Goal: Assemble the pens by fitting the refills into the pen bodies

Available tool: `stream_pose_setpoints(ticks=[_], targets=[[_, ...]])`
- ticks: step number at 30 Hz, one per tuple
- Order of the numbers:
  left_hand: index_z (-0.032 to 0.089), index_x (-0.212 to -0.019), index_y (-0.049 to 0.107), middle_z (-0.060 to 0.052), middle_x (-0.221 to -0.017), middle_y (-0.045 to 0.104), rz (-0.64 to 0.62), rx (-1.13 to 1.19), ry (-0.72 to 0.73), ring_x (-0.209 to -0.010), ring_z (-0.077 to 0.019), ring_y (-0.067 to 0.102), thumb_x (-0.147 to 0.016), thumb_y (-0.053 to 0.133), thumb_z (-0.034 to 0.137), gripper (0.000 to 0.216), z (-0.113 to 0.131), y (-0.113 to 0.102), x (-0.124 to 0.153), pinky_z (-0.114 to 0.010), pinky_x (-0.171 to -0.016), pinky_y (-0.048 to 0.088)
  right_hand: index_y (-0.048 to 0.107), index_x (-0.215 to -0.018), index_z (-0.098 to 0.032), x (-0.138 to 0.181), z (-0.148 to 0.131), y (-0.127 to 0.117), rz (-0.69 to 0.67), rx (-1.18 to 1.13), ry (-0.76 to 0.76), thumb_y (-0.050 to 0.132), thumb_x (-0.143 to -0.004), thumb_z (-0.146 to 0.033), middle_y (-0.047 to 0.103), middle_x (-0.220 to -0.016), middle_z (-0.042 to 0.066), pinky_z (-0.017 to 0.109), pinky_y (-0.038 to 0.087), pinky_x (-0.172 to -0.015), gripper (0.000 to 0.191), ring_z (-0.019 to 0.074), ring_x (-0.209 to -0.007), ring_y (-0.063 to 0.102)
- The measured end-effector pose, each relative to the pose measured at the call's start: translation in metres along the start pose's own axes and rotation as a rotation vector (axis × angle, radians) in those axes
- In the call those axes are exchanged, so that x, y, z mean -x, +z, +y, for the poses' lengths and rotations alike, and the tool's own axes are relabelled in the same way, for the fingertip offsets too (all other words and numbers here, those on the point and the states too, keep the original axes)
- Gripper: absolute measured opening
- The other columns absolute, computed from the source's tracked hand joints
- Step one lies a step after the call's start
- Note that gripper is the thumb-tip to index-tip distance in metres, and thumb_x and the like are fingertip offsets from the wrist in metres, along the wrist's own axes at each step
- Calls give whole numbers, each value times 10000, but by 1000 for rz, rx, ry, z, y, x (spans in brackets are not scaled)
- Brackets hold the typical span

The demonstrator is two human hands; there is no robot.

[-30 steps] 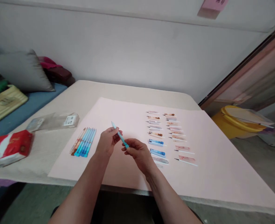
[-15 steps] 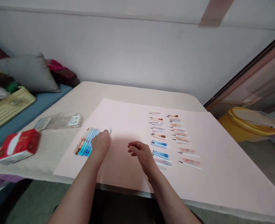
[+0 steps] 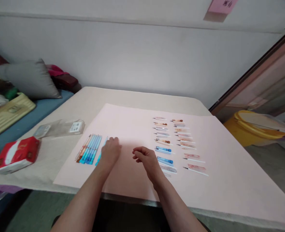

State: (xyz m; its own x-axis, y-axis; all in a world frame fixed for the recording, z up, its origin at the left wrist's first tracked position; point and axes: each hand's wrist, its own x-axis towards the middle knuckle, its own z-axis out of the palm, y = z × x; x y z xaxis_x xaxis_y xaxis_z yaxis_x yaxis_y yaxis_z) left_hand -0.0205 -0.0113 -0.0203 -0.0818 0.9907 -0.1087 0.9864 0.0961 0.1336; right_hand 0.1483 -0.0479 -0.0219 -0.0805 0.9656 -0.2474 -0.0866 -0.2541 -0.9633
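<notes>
My left hand [image 3: 111, 150] rests low over the pink sheet, its fingers bent down and slightly apart. Right beside it lies a blue pen [image 3: 99, 157], partly covered by the hand; no grip on it shows. To the left, several pens [image 3: 90, 149] form a tight row, brownish ones at the outer end and blue ones inward. Loosely curled, my right hand [image 3: 144, 158] hovers near the sheet's middle with nothing visible in its fingers. To its right, pen parts lie in two columns: blue barrel pieces [image 3: 165, 160], brown and pinkish ones [image 3: 197, 168], and thin white refills [image 3: 198, 172].
The pink sheet [image 3: 132, 120] covers much of the cloth-topped table [image 3: 142, 96]. A clear plastic package [image 3: 65, 128] and a red tissue pack [image 3: 16, 154] lie at left. Beyond are a grey cushion [image 3: 26, 79] and, on the right, a yellow bucket [image 3: 239, 129].
My left hand has moved slightly right and let go of a blue pen, which now lies apart from the row. My right hand has stayed in place.
</notes>
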Motion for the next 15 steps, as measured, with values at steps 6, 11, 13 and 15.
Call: stream_pose_setpoints(ticks=[6, 11, 13, 15], targets=[[188, -1101, 495, -151, -1179, 478, -132, 46, 82, -1076, -305, 453, -832, 442, 367, 327, 21, 11, 10, -365, -745, 422, 683, -819, -150, -1, 2, -1, -4, 11, 7, 643, -690, -300, 679, -761, 56, 284, 448, -596, 202, 165, -672, 617], [185, -1085, 497, -159, -1207, 464, -150, 17, -42, -1108, -332, 425, -805, 467, 385, 345, -1, 11, 3, -411, -805, 403, 691, -799, -159, -3, 4, -1, 3, 8, 5, 653, -670, -301, 687, -794, 60, 280, 441, -577, 195, 167, -670, 621], [184, -1080, 499, -158, -1205, 471, -154, 17, -62, -1117, -334, 423, -801, 469, 389, 348, -5, 10, 1, -415, -818, 399, 689, -798, -160, -3, 4, -1, 3, 8, 5, 648, -674, -301, 684, -793, 57, 276, 438, -575, 192, 163, -667, 618], [185, -1081, 500, -159, -1195, 482, -145, 23, -63, -1117, -332, 427, -799, 467, 390, 351, -7, 10, 0, -418, -824, 397, 688, -803, -160, -2, 4, 0, 1, 12, 6, 643, -679, -300, 681, -787, 54, 274, 437, -574, 192, 161, -665, 616]])
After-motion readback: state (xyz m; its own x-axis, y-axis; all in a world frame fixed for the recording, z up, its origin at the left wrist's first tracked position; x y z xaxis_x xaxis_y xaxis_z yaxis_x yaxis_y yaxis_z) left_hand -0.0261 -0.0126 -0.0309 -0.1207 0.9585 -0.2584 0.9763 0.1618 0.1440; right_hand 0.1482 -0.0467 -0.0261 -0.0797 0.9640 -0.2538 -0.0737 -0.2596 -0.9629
